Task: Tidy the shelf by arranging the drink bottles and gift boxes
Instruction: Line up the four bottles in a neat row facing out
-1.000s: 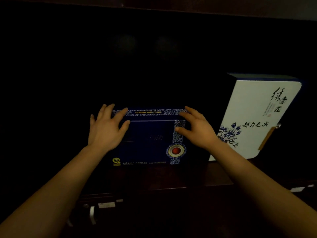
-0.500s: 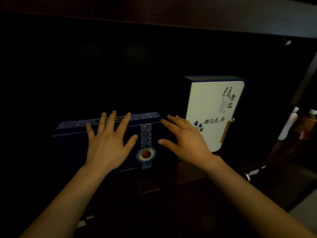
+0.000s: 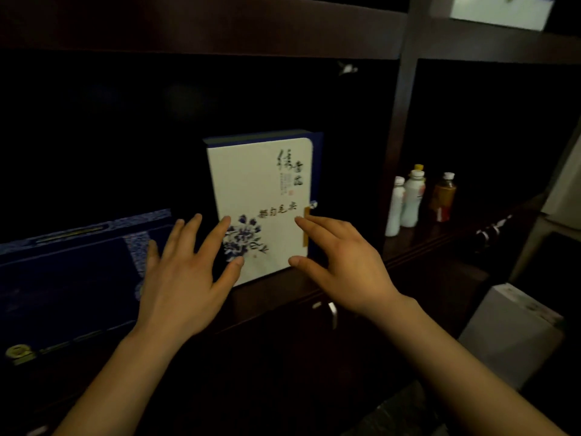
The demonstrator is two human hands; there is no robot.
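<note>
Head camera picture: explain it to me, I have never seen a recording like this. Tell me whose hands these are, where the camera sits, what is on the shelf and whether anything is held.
There is no machine here. A person wears a camera on the head, so this single picture looks forward and down at their own bare hands. The left hand and the right hand are both open, fingers spread, and hold nothing. They reach toward a white gift box standing upright on a dark wooden shelf; whether the fingers touch it cannot be told. Left of it sits a lower, dark blue gift box. In the next compartment to the right stand a few drink bottles.
</note>
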